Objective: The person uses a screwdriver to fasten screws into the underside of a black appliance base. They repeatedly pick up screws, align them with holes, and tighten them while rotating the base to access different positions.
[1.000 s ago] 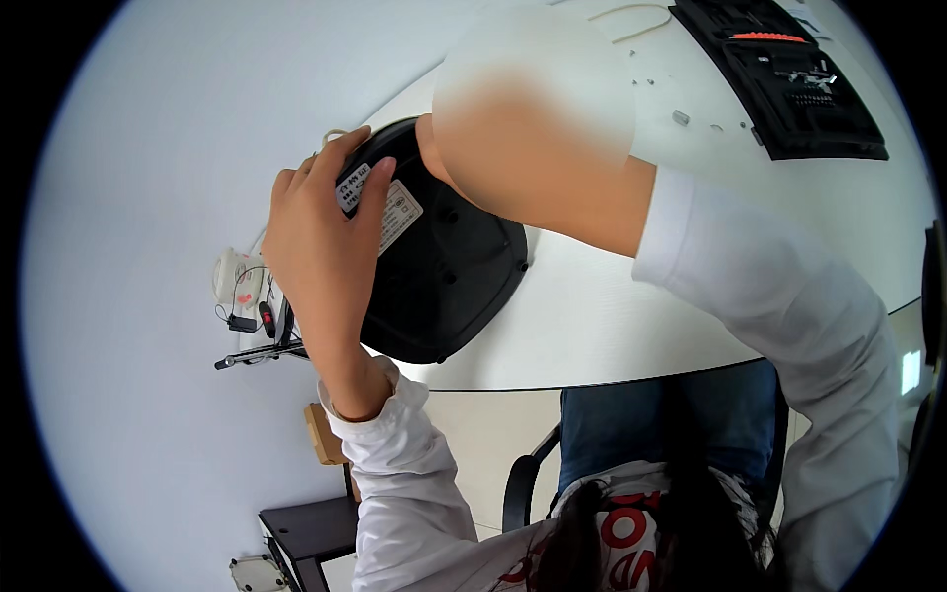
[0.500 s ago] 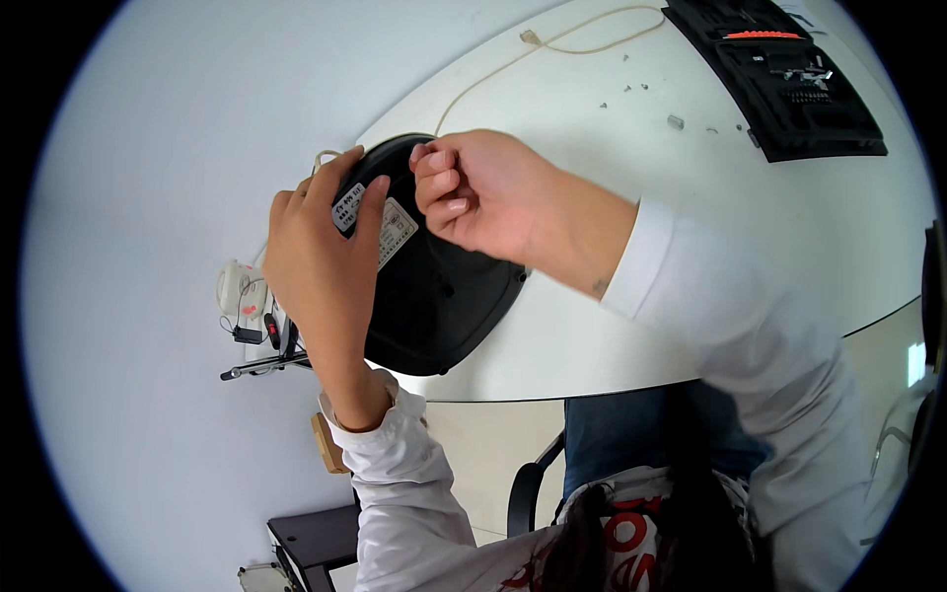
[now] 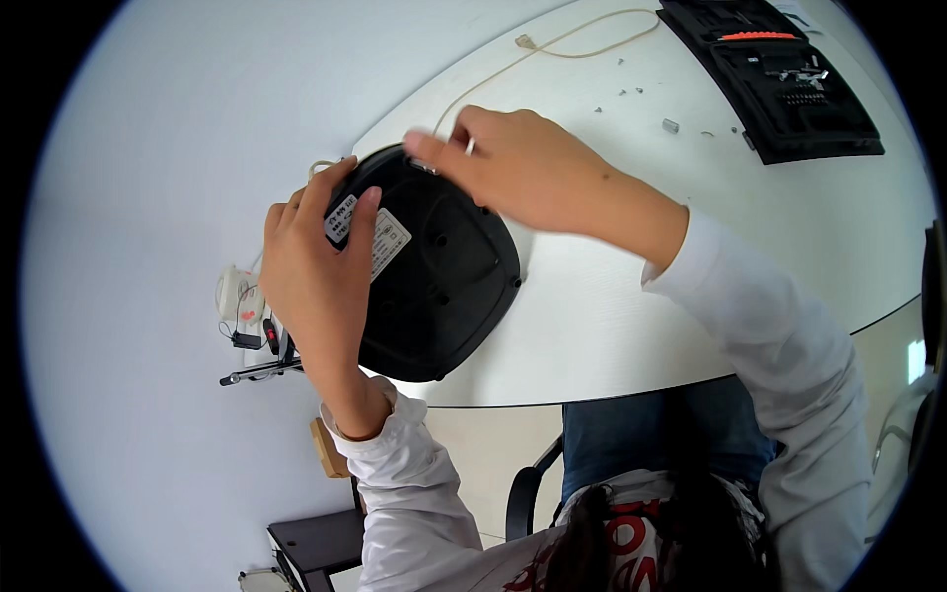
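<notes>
A black rounded plastic appliance housing (image 3: 429, 266), with two pale labels on its face, rests at the left end of the white table. My left hand (image 3: 311, 257) holds its left side, the thumb over the labelled face and the fingers along the rim. Over the housing's far edge is my right hand (image 3: 523, 163), back of the hand upward, its fingers bent and the fingertips blurred. A small silvery piece (image 3: 424, 166) shows just below those fingertips. Another pale glint appears between the fingers, too small to name.
A beige cord (image 3: 483, 74) with a plug runs along the table's far edge. Several small screws (image 3: 622, 92) and a grey metal bit (image 3: 671, 126) lie on the white table (image 3: 612, 306). At the far right is an open black tool case (image 3: 789, 84). A white device (image 3: 237, 294) stands left of the housing.
My right hand has turned from palm showing to back showing, shifting slightly right and away from me. My left hand keeps its hold on the housing, which has barely moved.
</notes>
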Demonstrator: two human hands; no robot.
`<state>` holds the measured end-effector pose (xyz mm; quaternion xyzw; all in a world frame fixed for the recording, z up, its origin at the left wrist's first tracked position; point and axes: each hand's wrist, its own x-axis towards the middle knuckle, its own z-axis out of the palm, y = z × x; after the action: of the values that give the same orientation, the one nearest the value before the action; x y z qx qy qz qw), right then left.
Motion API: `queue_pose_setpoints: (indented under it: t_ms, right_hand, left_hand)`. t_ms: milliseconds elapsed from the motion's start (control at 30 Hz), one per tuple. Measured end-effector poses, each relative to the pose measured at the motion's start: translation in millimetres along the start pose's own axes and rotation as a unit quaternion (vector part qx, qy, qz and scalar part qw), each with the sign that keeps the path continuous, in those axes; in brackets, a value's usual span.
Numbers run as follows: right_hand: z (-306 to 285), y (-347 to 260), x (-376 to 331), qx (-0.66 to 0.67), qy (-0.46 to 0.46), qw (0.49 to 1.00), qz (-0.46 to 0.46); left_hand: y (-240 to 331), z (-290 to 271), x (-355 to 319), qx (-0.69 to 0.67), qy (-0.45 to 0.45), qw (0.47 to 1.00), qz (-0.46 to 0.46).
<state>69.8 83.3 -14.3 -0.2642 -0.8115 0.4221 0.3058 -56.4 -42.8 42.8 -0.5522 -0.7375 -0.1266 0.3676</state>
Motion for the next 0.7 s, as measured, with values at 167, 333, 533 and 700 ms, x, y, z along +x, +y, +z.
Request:
queue_pose_setpoints:
  t_ms: [167, 333, 533, 700]
  right_hand:
    - [21.3, -3.1, 0.9, -0.265, 0.176, 0.908, -0.272]
    - [20.9, 0.2, 7.3, -0.348, 0.156, 0.874, -0.303]
    - [28.7, -7.2, -1.9, -0.399, 0.147, 0.86, -0.281]
    - [14.1, -19.2, 1.9, -0.392, 0.072, 0.851, -0.343]
  left_hand:
    - [-0.9, -0.7, 0.8, -0.006, 0.016, 1.0, 0.017]
    - [-2.2, 0.8, -1.8, -0.002, 0.023, 1.0, 0.011]
    - [0.4, 1.9, -2.4, 0.003, 0.026, 1.0, 0.011]
    - [-2.6, 3.4, -3.1, -0.003, 0.025, 1.0, 0.011]
